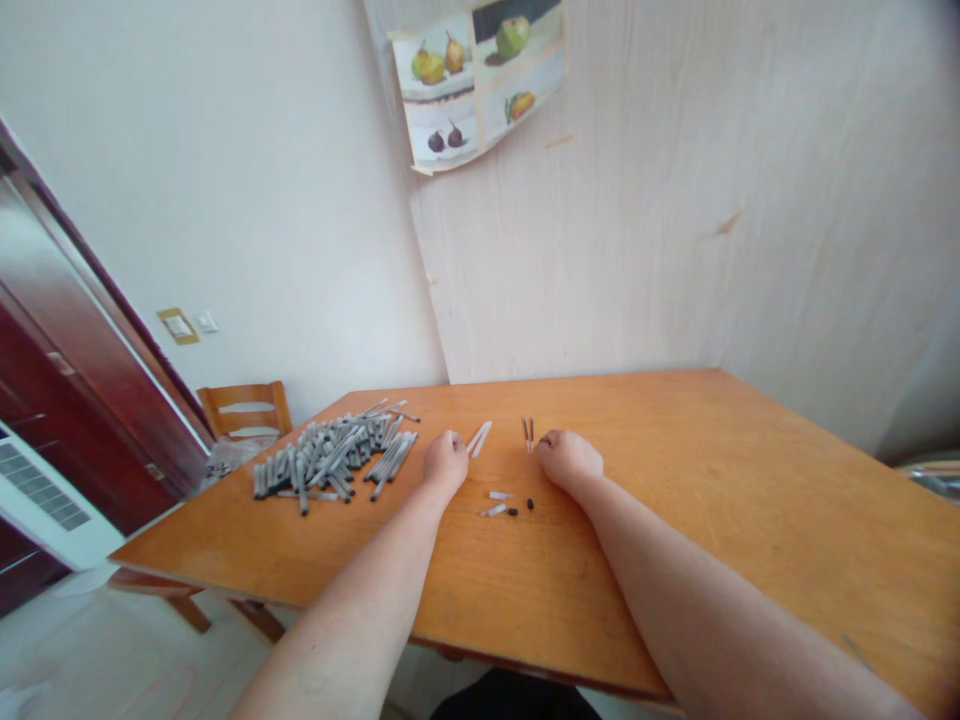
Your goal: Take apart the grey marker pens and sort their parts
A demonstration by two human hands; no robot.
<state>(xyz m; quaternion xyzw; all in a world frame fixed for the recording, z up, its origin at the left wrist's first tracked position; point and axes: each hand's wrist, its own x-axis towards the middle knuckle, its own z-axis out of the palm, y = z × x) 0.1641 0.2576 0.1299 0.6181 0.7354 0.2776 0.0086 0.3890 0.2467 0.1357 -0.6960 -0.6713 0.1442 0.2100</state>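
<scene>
My left hand (445, 461) rests on the table as a closed fist, and nothing sticks out of it. Just to its right lie two whitish pen barrels (480, 438), side by side and slanted. My right hand (571, 460) is also curled into a fist on the table, with nothing seen in it. Close to its left side are two pen refills (528, 436), dark at the far part and pale at the near end. Between my forearms lie two clear pen caps (497, 510) and two small black plugs (530, 504).
A large heap of grey pens (330, 452) with dark ends covers the left part of the wooden table (720, 480). Behind the table stands a pale wall with a fruit picture (480, 85). A wooden chair (244, 408) is beyond the left edge.
</scene>
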